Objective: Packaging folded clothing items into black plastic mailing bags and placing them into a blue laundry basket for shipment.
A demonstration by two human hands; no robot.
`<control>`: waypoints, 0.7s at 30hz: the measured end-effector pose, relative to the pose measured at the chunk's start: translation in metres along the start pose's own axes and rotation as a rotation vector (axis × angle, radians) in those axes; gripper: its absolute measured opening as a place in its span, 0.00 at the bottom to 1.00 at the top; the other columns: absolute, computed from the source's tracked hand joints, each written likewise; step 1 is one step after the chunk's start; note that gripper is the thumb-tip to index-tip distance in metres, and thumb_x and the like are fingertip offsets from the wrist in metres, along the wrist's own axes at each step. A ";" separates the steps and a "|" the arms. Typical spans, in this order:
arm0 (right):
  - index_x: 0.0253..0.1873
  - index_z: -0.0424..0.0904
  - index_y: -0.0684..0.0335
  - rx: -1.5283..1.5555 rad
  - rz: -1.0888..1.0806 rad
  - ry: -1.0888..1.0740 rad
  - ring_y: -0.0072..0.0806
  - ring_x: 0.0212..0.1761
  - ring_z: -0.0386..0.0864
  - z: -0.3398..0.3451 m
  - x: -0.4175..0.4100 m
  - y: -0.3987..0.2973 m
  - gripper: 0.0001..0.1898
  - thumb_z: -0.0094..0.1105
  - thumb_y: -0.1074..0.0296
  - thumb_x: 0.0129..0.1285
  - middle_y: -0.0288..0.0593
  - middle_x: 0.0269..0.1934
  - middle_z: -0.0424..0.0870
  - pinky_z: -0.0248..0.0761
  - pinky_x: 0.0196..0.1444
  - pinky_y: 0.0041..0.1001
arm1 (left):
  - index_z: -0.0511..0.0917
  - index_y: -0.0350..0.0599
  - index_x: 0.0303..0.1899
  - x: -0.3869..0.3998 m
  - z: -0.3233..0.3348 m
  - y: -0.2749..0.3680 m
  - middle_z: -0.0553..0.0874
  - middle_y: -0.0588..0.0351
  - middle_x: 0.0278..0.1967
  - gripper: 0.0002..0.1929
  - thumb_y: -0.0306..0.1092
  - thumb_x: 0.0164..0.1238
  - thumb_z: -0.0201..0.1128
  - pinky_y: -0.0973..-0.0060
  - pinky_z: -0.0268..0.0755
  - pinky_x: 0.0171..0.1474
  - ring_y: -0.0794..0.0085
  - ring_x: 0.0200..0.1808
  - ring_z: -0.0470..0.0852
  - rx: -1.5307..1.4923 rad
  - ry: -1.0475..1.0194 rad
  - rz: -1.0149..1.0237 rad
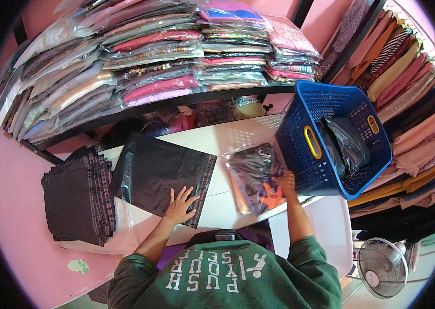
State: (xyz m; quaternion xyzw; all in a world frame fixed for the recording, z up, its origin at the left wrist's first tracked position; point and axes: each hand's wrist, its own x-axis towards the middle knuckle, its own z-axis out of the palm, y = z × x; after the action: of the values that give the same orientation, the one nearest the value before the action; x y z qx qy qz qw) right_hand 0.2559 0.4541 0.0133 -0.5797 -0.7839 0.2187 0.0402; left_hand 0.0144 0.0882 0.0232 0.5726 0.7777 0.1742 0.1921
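My left hand lies palm down with its fingers spread on the lower right edge of a black plastic mailing bag, which rests flat on the white table. Further right, my right hand is at the right side of a clear plastic package of folded dark fabric with an orange shape on it. That hand is blurred, and whether its fingers grip the package is not clear. Close beside it stands a blue perforated plastic basket with yellow handles, holding black plastic-wrapped packages.
A stack of black mailing bags lies at the left. Behind the table, a shelf bears piles of clothes in clear bags. Garments hang along the right side. A fan stands at the lower right.
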 end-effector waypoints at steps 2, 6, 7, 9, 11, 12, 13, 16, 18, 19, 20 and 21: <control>0.45 0.78 0.64 -0.072 -0.017 0.130 0.42 0.45 0.80 -0.008 0.007 0.022 0.30 0.76 0.56 0.34 0.51 0.39 0.82 0.72 0.49 0.35 | 0.67 0.57 0.60 0.007 -0.004 0.004 0.54 0.52 0.68 0.27 0.43 0.57 0.59 0.39 0.23 0.65 0.56 0.71 0.46 0.011 -0.029 0.038; 0.46 0.77 0.65 -0.205 -0.253 0.223 0.46 0.46 0.78 -0.026 -0.025 -0.016 0.31 0.76 0.57 0.34 0.53 0.40 0.81 0.72 0.49 0.36 | 0.67 0.58 0.60 -0.005 -0.001 -0.003 0.53 0.51 0.68 0.28 0.43 0.54 0.60 0.39 0.24 0.65 0.55 0.71 0.46 0.002 -0.021 -0.021; 0.46 0.76 0.66 -0.128 -0.262 0.150 0.45 0.46 0.79 -0.034 -0.028 -0.020 0.31 0.76 0.57 0.34 0.53 0.41 0.81 0.72 0.49 0.36 | 0.64 0.57 0.61 -0.005 -0.003 0.000 0.53 0.50 0.68 0.32 0.43 0.51 0.62 0.39 0.24 0.65 0.54 0.71 0.46 0.043 -0.004 -0.048; 0.46 0.75 0.67 -0.052 -0.270 0.076 0.44 0.47 0.79 -0.043 -0.022 -0.021 0.31 0.76 0.58 0.34 0.53 0.43 0.80 0.72 0.49 0.35 | 0.62 0.55 0.63 -0.004 -0.008 0.009 0.52 0.48 0.68 0.36 0.43 0.48 0.64 0.38 0.24 0.65 0.53 0.70 0.46 0.084 0.012 -0.076; 0.50 0.74 0.67 0.241 -0.095 -0.351 0.39 0.48 0.78 -0.053 -0.004 -0.002 0.34 0.76 0.60 0.34 0.52 0.47 0.79 0.71 0.51 0.33 | 0.54 0.47 0.66 0.005 -0.011 0.023 0.50 0.45 0.68 0.44 0.40 0.42 0.65 0.39 0.24 0.65 0.52 0.70 0.46 -0.031 0.080 -0.347; 0.56 0.71 0.67 0.258 -0.003 -0.355 0.34 0.49 0.77 -0.049 0.001 0.004 0.38 0.76 0.63 0.35 0.48 0.48 0.79 0.69 0.53 0.29 | 0.47 0.40 0.67 0.009 -0.009 0.024 0.50 0.42 0.68 0.49 0.39 0.41 0.66 0.39 0.25 0.65 0.52 0.70 0.46 0.008 0.049 -0.353; 0.56 0.71 0.67 0.256 -0.018 -0.371 0.34 0.49 0.77 -0.049 -0.007 -0.012 0.38 0.76 0.63 0.35 0.48 0.48 0.79 0.69 0.53 0.29 | 0.47 0.40 0.67 0.006 -0.005 0.023 0.50 0.42 0.68 0.49 0.39 0.41 0.66 0.39 0.25 0.65 0.52 0.70 0.46 0.010 0.054 -0.374; 0.59 0.68 0.69 0.581 -0.090 -0.501 0.34 0.53 0.73 -0.042 -0.021 -0.019 0.35 0.71 0.67 0.44 0.49 0.53 0.75 0.67 0.56 0.30 | 0.49 0.38 0.67 0.013 -0.006 0.040 0.50 0.44 0.68 0.45 0.36 0.45 0.64 0.39 0.29 0.66 0.52 0.70 0.46 0.045 0.075 -0.572; 0.59 0.68 0.68 0.523 -0.022 -0.517 0.33 0.54 0.73 -0.048 -0.016 -0.013 0.34 0.71 0.67 0.46 0.48 0.53 0.75 0.67 0.56 0.30 | 0.50 0.38 0.66 0.019 0.013 0.032 0.50 0.43 0.68 0.42 0.34 0.48 0.62 0.39 0.31 0.66 0.52 0.70 0.47 0.058 0.117 -0.562; 0.60 0.67 0.67 0.461 0.040 -0.552 0.33 0.54 0.72 -0.052 -0.021 -0.030 0.33 0.70 0.67 0.47 0.48 0.54 0.75 0.67 0.56 0.30 | 0.52 0.38 0.66 0.016 0.014 0.031 0.50 0.43 0.68 0.40 0.33 0.50 0.60 0.39 0.33 0.65 0.52 0.70 0.47 0.074 0.157 -0.573; 0.59 0.68 0.66 0.426 -0.009 -0.471 0.31 0.52 0.74 -0.060 -0.030 -0.041 0.32 0.69 0.69 0.48 0.45 0.51 0.77 0.67 0.56 0.28 | 0.55 0.40 0.66 0.012 0.014 0.028 0.51 0.44 0.68 0.33 0.30 0.56 0.54 0.39 0.36 0.65 0.51 0.70 0.48 0.099 0.133 -0.573; 0.59 0.68 0.66 0.423 -0.008 -0.468 0.31 0.52 0.74 -0.064 -0.031 -0.038 0.32 0.69 0.69 0.48 0.45 0.51 0.77 0.67 0.56 0.28 | 0.55 0.40 0.66 0.012 0.019 0.024 0.51 0.44 0.68 0.33 0.30 0.56 0.54 0.39 0.36 0.65 0.51 0.70 0.48 0.096 0.134 -0.571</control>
State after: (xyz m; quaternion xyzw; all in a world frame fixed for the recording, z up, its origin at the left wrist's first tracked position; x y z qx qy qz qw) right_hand 0.2526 0.4358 0.0914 -0.4890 -0.7113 0.5044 -0.0206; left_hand 0.0398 0.1069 0.0176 0.3263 0.9257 0.1134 0.1542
